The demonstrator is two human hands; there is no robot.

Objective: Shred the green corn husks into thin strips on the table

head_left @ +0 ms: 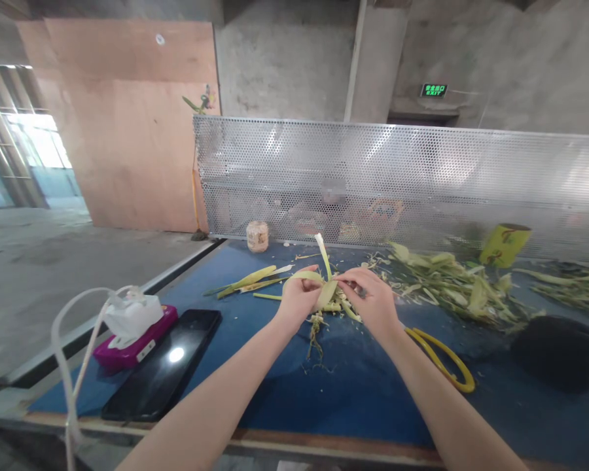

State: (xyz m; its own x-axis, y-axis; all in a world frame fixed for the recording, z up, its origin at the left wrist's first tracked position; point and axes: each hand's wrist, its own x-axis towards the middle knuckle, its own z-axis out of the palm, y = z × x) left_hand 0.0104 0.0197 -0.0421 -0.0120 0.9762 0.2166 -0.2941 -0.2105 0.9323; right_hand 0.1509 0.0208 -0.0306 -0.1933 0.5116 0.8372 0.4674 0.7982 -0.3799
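Over the table (285, 405): green leaf (328, 296), partly hidden
Left hand (297, 297): pinching it, some fingertips hidden
Right hand (373, 297): pinching its edge

We count two hands (367, 293) and one upraised stalk (324, 254); near left, one phone (163, 366) and one purple box (144, 343); right, one yellow loop (466, 383) and one black object (559, 353); far, one exit sign (434, 90).

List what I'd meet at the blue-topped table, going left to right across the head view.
Purple tissue box, cream-coloured jar, left hand, upright pale stalk, right hand, yellow loop, yellow-green container.
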